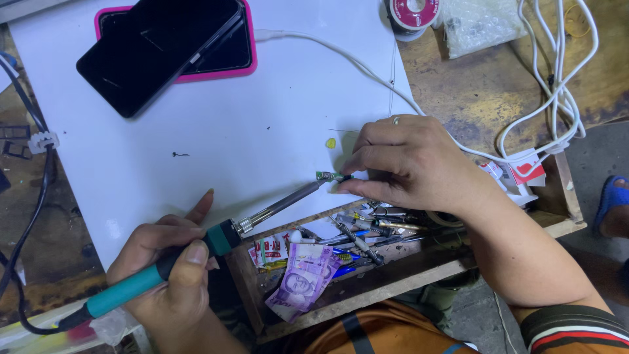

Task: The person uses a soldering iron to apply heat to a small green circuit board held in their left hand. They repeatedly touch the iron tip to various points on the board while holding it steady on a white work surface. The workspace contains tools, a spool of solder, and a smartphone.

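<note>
The left hand (pixel 171 272) gripped a teal soldering iron (pixel 196 252), its tip meeting a small green part (pixel 329 176) pinched by the right hand (pixel 409 164) on the white sheet (pixel 229 131), above the open drawer (pixel 367 262).

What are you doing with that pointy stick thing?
A person is working with a soldering iron. The left hand grips its teal handle, and the metal tip reaches a tiny part pinched in the right hand on a white board. Two dark phones lie at the far end, and an open wooden drawer below holds small tools and a banknote.
</note>
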